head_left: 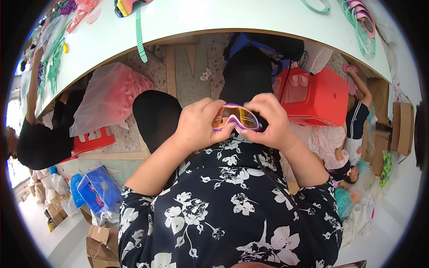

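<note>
Over my lap, both hands hold a pair of swim goggles [243,117] with a purple and white frame and orange mirrored lenses. My left hand [196,123] pinches its left end, thumb below near the nose bridge and fingers on top. At the other end, my right hand [273,120] grips the frame between thumb and fingers. My fingers partly cover both ends of the frame. No strap can be made out on it.
Ahead curves a white table [201,18] with goggles and green straps [141,40] on it. A red plastic stool [326,96] stands at right, near a child [354,134]. At left are a clear bag of pink pieces [118,91] and another person [44,140].
</note>
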`<state>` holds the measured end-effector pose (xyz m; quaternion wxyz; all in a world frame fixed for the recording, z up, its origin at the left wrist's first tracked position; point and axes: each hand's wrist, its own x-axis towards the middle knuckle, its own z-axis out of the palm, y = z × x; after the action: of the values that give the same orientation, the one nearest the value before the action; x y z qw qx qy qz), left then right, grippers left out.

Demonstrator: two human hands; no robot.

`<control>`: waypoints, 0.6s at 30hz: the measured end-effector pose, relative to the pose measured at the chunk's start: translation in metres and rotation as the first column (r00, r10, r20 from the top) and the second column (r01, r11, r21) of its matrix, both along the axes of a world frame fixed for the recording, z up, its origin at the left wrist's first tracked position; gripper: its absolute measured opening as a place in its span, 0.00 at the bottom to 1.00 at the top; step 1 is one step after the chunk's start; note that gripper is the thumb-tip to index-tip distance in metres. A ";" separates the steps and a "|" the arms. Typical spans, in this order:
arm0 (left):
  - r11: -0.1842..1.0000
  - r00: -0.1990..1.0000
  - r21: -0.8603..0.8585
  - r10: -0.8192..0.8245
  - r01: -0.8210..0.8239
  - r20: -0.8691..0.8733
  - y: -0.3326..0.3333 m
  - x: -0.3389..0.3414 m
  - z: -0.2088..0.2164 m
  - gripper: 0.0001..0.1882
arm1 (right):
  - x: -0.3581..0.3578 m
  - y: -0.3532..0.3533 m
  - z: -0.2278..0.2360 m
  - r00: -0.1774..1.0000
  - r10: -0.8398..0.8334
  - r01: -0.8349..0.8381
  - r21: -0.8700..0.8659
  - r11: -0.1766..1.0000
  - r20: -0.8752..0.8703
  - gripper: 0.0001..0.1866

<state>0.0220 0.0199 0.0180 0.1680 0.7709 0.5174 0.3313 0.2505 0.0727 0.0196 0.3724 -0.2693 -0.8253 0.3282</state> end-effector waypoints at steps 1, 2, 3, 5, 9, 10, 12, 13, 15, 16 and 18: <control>1.000 1.000 0.015 -0.001 0.001 0.015 -0.001 0.001 0.001 0.25 | 0.003 -0.004 0.006 0.999 -0.015 0.019 -0.173 0.985 0.029 0.26; 1.000 1.000 0.025 -0.011 0.011 0.012 -0.002 0.003 0.003 0.25 | 0.004 -0.006 0.010 0.998 -0.025 0.045 -0.340 0.939 0.062 0.28; 0.999 1.000 0.032 -0.024 0.024 0.006 -0.003 0.004 0.005 0.25 | 0.002 -0.007 0.005 0.997 -0.012 0.032 -0.260 0.965 0.080 0.30; 0.998 0.999 0.044 -0.048 0.048 -0.016 -0.005 0.007 0.008 0.26 | -0.002 -0.011 -0.001 0.998 -0.008 0.019 -0.190 0.982 0.060 0.28; 0.997 0.999 0.069 -0.042 0.043 -0.013 -0.008 0.005 0.022 0.26 | -0.002 -0.018 -0.004 0.999 -0.046 0.046 -0.226 0.973 0.004 0.23; 0.990 0.998 0.129 -0.062 0.063 -0.010 -0.005 0.001 0.027 0.25 | -0.001 -0.019 -0.005 0.998 -0.060 0.056 -0.255 0.965 -0.007 0.22; 0.977 0.992 0.176 -0.123 0.119 0.013 -0.004 -0.006 0.030 0.22 | 0.000 -0.019 -0.010 0.996 -0.069 0.046 -0.340 0.939 -0.056 0.20; 0.974 0.986 0.162 -0.164 0.157 0.034 -0.006 -0.009 0.028 0.21 | 0.000 -0.020 -0.013 0.994 -0.072 0.035 -0.382 0.924 -0.082 0.20; 0.965 0.974 0.165 -0.216 0.203 0.071 -0.006 -0.008 0.032 0.16 | -0.001 -0.021 -0.014 0.997 -0.033 -0.001 -0.424 0.906 -0.074 0.20; 0.966 0.971 0.159 -0.222 0.206 0.093 -0.007 -0.008 0.031 0.15 | -0.002 -0.021 -0.014 0.998 -0.014 -0.018 -0.443 0.896 -0.069 0.21; 0.966 0.962 0.147 -0.234 0.214 0.139 -0.010 -0.008 0.026 0.14 | -0.005 -0.021 -0.017 0.992 -0.017 -0.041 -0.449 0.893 -0.125 0.19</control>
<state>0.0139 0.0101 0.0437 0.1935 0.8058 0.3892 0.4023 0.2451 0.0517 0.0024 0.3491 -0.3220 -0.7033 0.5290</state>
